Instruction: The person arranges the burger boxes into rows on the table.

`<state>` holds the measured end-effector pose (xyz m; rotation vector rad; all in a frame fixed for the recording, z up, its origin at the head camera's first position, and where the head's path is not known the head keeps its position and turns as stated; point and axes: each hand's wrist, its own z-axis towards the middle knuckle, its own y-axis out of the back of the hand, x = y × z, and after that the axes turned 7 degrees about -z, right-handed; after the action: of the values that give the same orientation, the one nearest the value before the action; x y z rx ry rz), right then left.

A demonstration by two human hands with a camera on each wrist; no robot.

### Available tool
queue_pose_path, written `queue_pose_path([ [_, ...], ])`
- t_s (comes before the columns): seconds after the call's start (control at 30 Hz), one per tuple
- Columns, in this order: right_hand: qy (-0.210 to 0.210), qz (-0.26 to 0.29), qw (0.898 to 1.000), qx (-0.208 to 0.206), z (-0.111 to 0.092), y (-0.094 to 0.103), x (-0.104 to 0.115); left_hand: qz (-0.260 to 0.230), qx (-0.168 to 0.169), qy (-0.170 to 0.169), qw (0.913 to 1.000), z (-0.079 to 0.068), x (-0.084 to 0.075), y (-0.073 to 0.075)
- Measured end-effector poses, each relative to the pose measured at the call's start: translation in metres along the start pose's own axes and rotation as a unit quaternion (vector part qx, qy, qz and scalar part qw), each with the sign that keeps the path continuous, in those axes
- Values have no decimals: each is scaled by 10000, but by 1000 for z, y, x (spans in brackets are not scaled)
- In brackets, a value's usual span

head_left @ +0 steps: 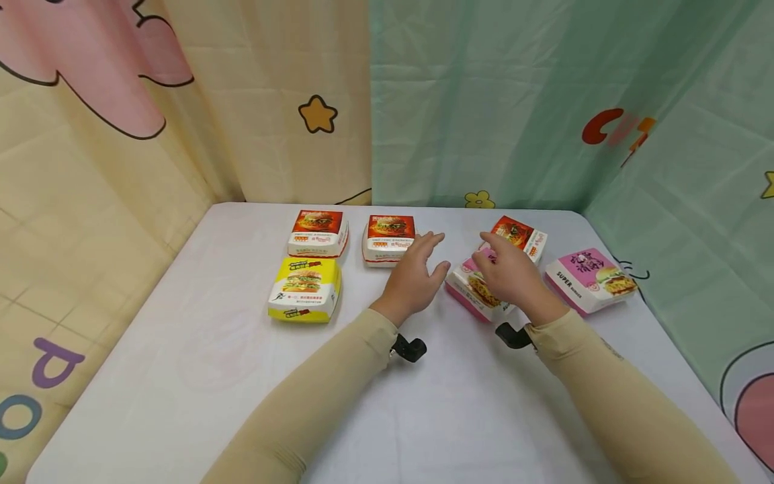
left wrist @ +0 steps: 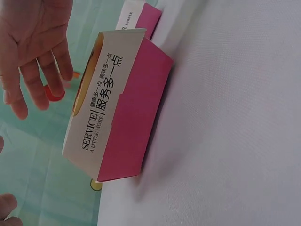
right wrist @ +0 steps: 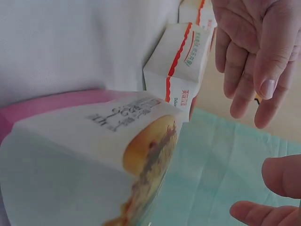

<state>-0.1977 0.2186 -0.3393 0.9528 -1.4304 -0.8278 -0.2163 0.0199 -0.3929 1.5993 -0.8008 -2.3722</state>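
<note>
My left hand (head_left: pixel 417 275), its fingers extended, hovers just in front of a white box with a red burger-print lid (head_left: pixel 388 235). To its right, my right hand (head_left: pixel 510 272) is held over a pink-and-white burger box (head_left: pixel 474 292) and hides part of its top. In the left wrist view that pink box (left wrist: pixel 127 110) sits on the table, with a gap between it and the right hand's fingers (left wrist: pixel 47 80). The right wrist view shows the left hand's palm (right wrist: pixel 254 47) facing in, holding nothing. Directly behind the pink box is another red-lidded box (head_left: pixel 535 243).
A second pink box (head_left: pixel 589 282) lies at the table's right side. On the left, a yellow burger box (head_left: pixel 304 290) stands before a red-lidded box (head_left: pixel 317 234). Printed curtains (head_left: pixel 423 101) enclose the white table (head_left: pixel 181 363).
</note>
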Motion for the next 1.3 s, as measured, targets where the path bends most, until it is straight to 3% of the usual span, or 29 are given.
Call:
queue_pose_path([
  [0.27, -139, -231, 9993, 242, -6, 4, -17, 340, 531, 336, 9974, 0, -5, -12],
  [0.57, -422, -369, 9967, 595, -9, 4, -31, 574, 1075, 429, 9916, 0, -9, -24],
  [0.83, -407, -623, 9944, 757, -9, 1, -38, 884, 1403, 502, 9849, 1, -7, -32],
  [1.3, -255, -793, 9935, 770, -8, -8, -42, 661, 1380, 639, 9862, -1, -3, -36],
])
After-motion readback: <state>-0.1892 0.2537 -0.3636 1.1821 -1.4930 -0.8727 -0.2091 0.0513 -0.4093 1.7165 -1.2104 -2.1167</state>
